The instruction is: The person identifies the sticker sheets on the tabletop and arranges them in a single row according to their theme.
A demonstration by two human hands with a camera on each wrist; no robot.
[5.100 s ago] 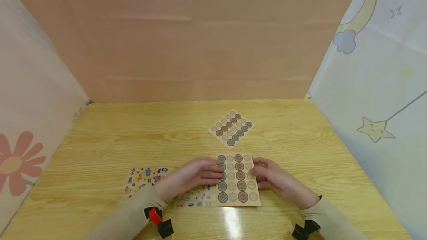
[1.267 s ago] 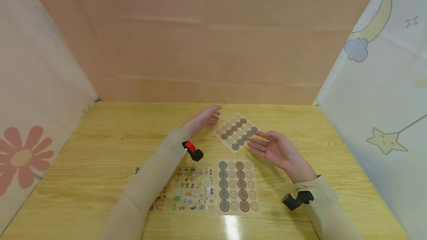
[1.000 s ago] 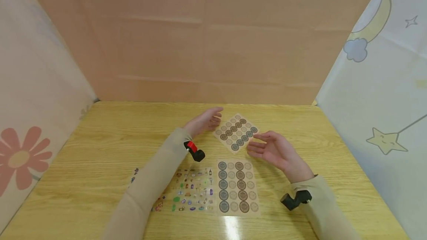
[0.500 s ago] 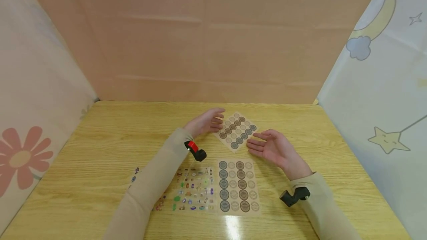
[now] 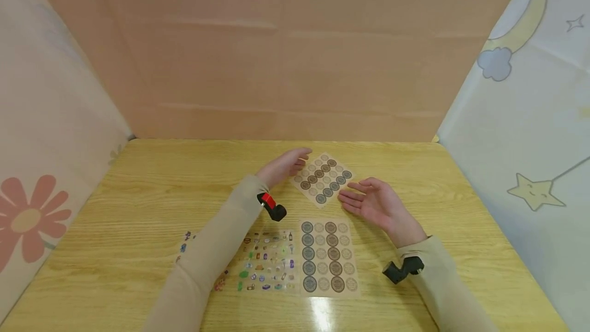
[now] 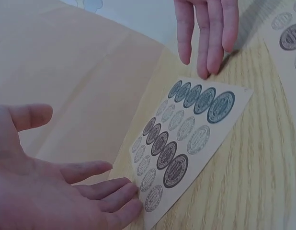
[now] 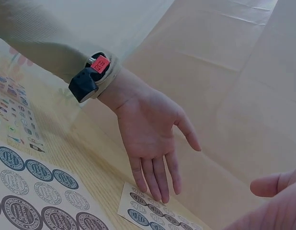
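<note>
A tan sheet of round stickers [image 5: 321,180] lies turned at an angle toward the back of the table, flanked by both hands. My left hand [image 5: 286,165] is at its left side, fingers loosely extended and fingertips right at the edge, as the left wrist view shows. On the opposite side my right hand [image 5: 380,206] has its palm turned up and its fingers straight, tips by the sheet's edge. Neither hand grips anything. Closer to me, a second tan sheet with round stickers [image 5: 328,257] lies square to the table.
Left of the near tan sheet is a clear sheet of small colourful stickers [image 5: 269,265]. Another clear sticker sheet [image 5: 221,283] is mostly covered by the left sleeve [image 5: 207,250]. A tan backdrop [image 5: 276,65] and patterned side panels enclose the wooden table [image 5: 138,209].
Both hands have left the edges of the near tan sheet and moved back to either side of the angled one. Over the last second they have barely shifted.
</note>
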